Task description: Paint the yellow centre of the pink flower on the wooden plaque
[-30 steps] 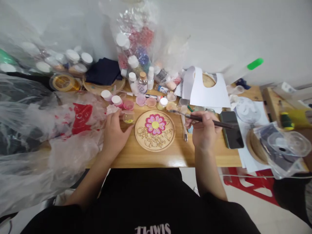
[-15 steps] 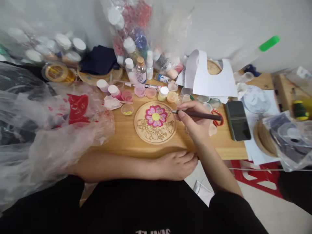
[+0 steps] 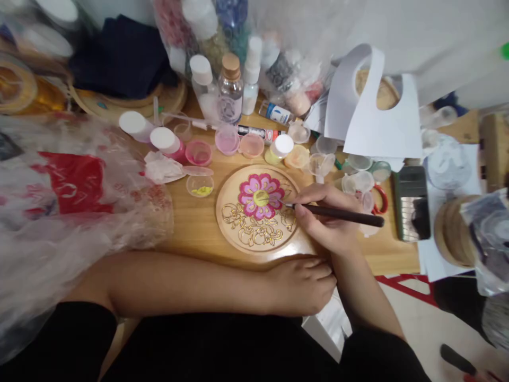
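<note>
My right hand (image 3: 332,215) pinches a thin paintbrush (image 3: 350,215) by its dark handle. The brush tip meets the right side of a pink flower (image 3: 246,192) with a yellow centre. That flower is on a round wooden plaque (image 3: 227,185), whose lower half carries uncoloured gold-outlined blossoms and leaves. Along the table's front edge rests my left hand (image 3: 304,286), back up, fingers curled in and no object visible in them. It lies below the plaque, close to my right wrist. A small cup with yellow paint (image 3: 201,187) stands left of the plaque.
Behind the plaque stand paint cups (image 3: 251,145), white-capped bottles (image 3: 165,140) and a corked bottle (image 3: 230,95). Crumpled clear plastic (image 3: 131,212) covers the left side. At right are red-handled scissors (image 3: 380,199), a phone (image 3: 411,207) and stacked wooden rounds (image 3: 453,233).
The view has moved closer and lower over the table. The brush tip has shifted slightly down on the flower's right side, still in my right hand. My left hand's fingers look more curled.
</note>
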`<control>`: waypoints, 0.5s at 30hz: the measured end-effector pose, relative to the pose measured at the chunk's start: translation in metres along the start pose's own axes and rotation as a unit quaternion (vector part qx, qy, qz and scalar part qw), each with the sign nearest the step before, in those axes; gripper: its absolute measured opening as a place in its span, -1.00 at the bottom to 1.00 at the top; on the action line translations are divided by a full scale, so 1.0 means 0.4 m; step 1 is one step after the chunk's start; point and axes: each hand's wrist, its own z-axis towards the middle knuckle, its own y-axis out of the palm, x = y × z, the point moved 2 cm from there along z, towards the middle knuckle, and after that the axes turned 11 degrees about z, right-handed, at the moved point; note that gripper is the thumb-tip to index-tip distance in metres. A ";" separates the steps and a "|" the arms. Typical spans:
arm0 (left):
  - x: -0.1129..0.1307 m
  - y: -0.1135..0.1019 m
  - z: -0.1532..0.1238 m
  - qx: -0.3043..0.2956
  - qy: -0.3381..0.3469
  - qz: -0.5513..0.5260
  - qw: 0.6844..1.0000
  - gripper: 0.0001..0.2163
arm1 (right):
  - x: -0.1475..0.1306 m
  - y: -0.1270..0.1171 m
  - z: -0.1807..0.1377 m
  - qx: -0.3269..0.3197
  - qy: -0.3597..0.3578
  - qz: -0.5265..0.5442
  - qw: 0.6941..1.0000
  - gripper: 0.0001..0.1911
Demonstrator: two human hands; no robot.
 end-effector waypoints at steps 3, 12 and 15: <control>0.001 0.002 0.001 0.014 -0.011 -0.016 1.000 -0.78 | 0.004 0.002 0.001 -0.020 -0.019 -0.001 1.000 -0.91; 0.000 -0.002 0.001 0.048 -0.021 -0.028 0.998 -0.76 | 0.009 0.009 0.001 -0.028 -0.017 0.017 0.999 -0.83; -0.001 -0.003 0.001 0.031 -0.015 -0.030 0.999 -0.78 | 0.010 0.010 0.002 -0.032 -0.015 0.010 0.999 -0.82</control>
